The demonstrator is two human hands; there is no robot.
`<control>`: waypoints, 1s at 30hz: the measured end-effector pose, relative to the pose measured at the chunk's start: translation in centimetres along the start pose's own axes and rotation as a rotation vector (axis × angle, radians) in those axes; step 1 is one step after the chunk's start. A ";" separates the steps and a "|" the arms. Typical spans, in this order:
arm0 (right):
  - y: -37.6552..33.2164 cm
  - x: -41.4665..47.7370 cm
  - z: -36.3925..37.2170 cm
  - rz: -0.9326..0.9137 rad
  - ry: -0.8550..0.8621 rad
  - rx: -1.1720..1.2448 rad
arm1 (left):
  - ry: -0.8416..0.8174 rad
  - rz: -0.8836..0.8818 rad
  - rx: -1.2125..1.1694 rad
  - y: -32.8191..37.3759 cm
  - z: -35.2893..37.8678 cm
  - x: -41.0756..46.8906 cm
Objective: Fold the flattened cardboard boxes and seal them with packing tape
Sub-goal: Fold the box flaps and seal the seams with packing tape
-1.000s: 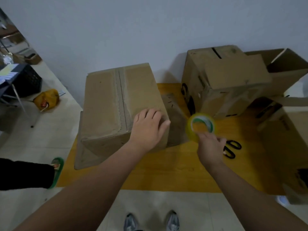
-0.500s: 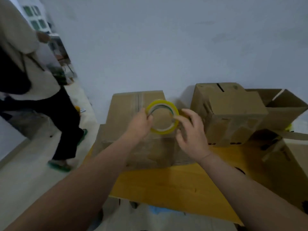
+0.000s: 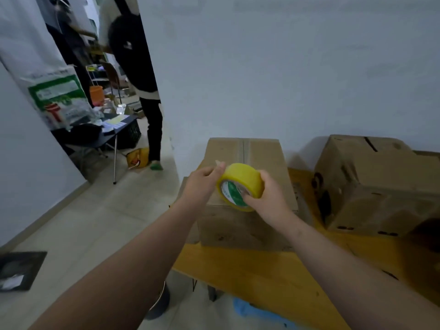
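Fingers (image 3: 221, 168) of L hand (image 3: 202, 181) pinch tape end (image 3: 217, 161); R hand (image 3: 270, 201) grips roll (image 3: 244, 178) over box (image 3: 264, 158), seam (image 3: 243, 148) pointing away.

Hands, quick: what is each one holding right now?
Left hand: pinches the free end of the tape roll.
Right hand: grips the tape roll.

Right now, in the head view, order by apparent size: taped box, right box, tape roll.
1. Right box and taped box: about alike; the right one is cut off by the frame, so unranked.
2. Tape roll: clearly smallest.
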State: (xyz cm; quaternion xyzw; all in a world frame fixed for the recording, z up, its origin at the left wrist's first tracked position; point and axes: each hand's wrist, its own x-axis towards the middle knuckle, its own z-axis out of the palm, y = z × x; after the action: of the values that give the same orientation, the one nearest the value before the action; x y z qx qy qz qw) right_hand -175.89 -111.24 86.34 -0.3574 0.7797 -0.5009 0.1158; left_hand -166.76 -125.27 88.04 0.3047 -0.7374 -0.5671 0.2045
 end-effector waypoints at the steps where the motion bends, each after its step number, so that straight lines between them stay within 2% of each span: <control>1: -0.1 0.1 0.3 -0.009 -0.008 -0.013 | 0.030 -0.014 -0.006 -0.1 -0.5 0.3; 5: -0.8 0.2 0.3 -0.032 -0.033 -0.004 | 0.060 0.030 -0.019 -0.3 -1.8 1.3; 9: -1.1 -0.1 0.3 -0.031 0.026 0.432 | 0.129 0.066 -0.125 0.0 -2.1 1.3; 12: -1.7 -0.1 1.2 0.060 0.179 0.769 | 0.126 0.066 -0.185 0.2 -1.5 1.0; 15: -2.1 0.3 1.7 0.093 0.334 0.785 | 0.093 0.027 -0.262 0.1 -1.2 0.9; 17: -2.3 0.1 1.7 0.080 0.353 0.707 | 0.036 -0.052 -0.331 -0.2 -1.3 0.7; 20: -3.4 0.5 1.0 0.088 0.285 0.460 | -0.051 -0.121 -0.313 -0.9 -1.9 1.2; 23: -3.9 2.0 -1.0 0.050 0.195 -0.003 | 0.065 -0.098 -0.314 -0.9 -4.3 2.5; 25: -3.9 2.6 -2.2 0.060 0.058 -0.310 | 0.133 -0.067 -0.282 -1.1 -5.6 2.9; 28: -4.6 3.4 -2.6 0.109 -0.081 -0.477 | 0.150 -0.086 -0.195 -2.4 -5.6 2.3; 30: -5.5 3.8 -1.9 0.058 -0.145 -0.674 | 0.159 -0.121 -0.194 -3.8 -5.3 1.6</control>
State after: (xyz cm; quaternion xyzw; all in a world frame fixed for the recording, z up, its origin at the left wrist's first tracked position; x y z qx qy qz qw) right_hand -177.19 -113.81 92.61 -0.3878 0.9009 -0.1851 0.0606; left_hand -163.63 -130.77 85.79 0.3713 -0.6407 -0.6212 0.2564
